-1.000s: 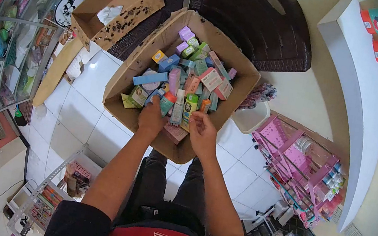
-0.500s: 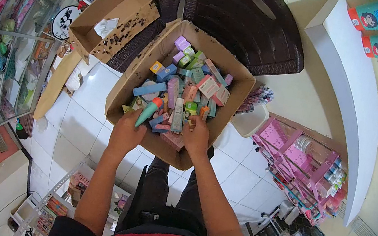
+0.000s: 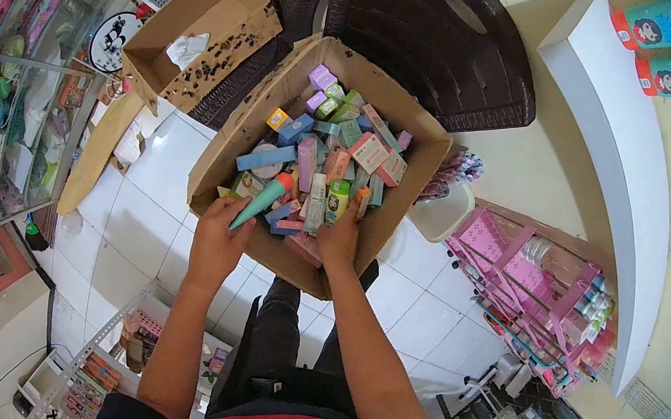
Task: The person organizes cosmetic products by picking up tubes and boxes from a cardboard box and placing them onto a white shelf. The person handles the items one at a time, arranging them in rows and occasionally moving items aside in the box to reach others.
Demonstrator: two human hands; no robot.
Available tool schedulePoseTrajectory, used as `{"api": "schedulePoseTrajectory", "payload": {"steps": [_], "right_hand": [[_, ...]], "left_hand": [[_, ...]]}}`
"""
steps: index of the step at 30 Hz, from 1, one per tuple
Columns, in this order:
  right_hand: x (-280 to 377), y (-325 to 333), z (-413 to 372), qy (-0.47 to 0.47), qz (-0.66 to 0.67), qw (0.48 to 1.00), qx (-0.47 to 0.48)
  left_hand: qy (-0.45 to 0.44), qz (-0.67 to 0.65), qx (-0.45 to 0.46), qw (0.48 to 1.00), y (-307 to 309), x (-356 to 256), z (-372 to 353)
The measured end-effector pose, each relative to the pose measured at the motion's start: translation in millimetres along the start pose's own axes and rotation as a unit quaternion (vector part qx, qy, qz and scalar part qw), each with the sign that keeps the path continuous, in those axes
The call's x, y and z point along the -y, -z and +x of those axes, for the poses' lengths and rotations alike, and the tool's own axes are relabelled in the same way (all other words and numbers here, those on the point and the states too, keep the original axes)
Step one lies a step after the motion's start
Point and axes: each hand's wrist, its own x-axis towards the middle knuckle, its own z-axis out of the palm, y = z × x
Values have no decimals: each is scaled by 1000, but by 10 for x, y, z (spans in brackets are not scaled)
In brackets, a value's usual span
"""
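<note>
A cardboard box [image 3: 412, 189] full of small coloured packages is in front of me. In my left hand [image 3: 218, 234] is a teal tube with an orange-red cap [image 3: 264, 199], slanting over the box's near left side. My right hand [image 3: 339, 241] is at the near right part of the contents, with its fingers closed around the lower end of a green and yellow package [image 3: 337, 201]. An orange package [image 3: 362, 202] stands beside those fingers. Purple, blue, pink and green packages lie jumbled farther inside.
Dark woven chairs [image 3: 435, 40] stand behind the box. A smaller open carton [image 3: 150, 45] with a white tissue is at upper left. Glass shelves [image 3: 23, 60] line the left. A pink rack [image 3: 518, 284] and white bin [image 3: 447, 215] are at right.
The teal tube has moved slightly down and right with my left hand. My right hand has shifted slightly left and down, and the green and yellow package now shows more fully.
</note>
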Motion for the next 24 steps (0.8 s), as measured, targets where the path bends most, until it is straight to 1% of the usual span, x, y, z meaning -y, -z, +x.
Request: {"api": "schedulePoseTrajectory", "payload": {"steps": [2, 3, 5, 6, 8, 9, 11, 12, 14, 15, 16, 17, 18, 19, 21, 23, 24], "right_hand": [[-118, -81, 28, -26, -16, 1000, -1], [-108, -61, 41, -25, -15, 1000, -4], [-90, -3, 66, -31, -45, 998, 6], [-39, 53, 47, -30, -45, 999, 4], [65, 182, -7, 40, -21, 996, -78], [150, 292, -38, 43, -20, 996, -80], [311, 553, -93, 47, 44, 995, -77], [326, 647, -94, 51, 45, 995, -80], [340, 866, -95, 20, 160, 987, -8], [417, 1033, -122, 21, 137, 990, 14], [411, 1118, -117, 26, 138, 990, 9], [395, 1196, -126, 61, 111, 992, 2], [384, 1258, -144, 95, 84, 992, -5], [381, 1311, -162, 100, 85, 991, -11], [377, 1408, -203, 113, 158, 981, 16], [398, 1483, -240, 115, 153, 981, 15], [408, 1504, -264, 111, 148, 983, 19]], "left_hand": [[-57, 14, -23, 998, -7, 36, -7], [-60, 14, -24, 998, -18, 52, -12], [-66, -47, -44, 996, -31, 72, -21], [-69, -48, -45, 995, -18, 43, -28], [-58, -71, -48, 995, 16, -35, -33], [-61, -72, -50, 994, 6, -29, -34], [-51, -134, -65, 988, -20, -2, -38], [-55, -135, -68, 987, -11, -43, -43], [29, -269, -49, 961, -2, -152, -57], [23, -271, -50, 961, -3, -178, -55], [30, -318, -53, 946, -19, -186, -48], [36, -364, -56, 929, -39, -203, -38], [29, -367, -57, 928, -56, -235, -29], [20, -384, -56, 921, -73, -271, -16], [2, -403, -55, 914, -122, -308, 12], [30, -402, -49, 914, -173, -297, 42], [22, -402, -49, 914, -174, -320, 50]]}}
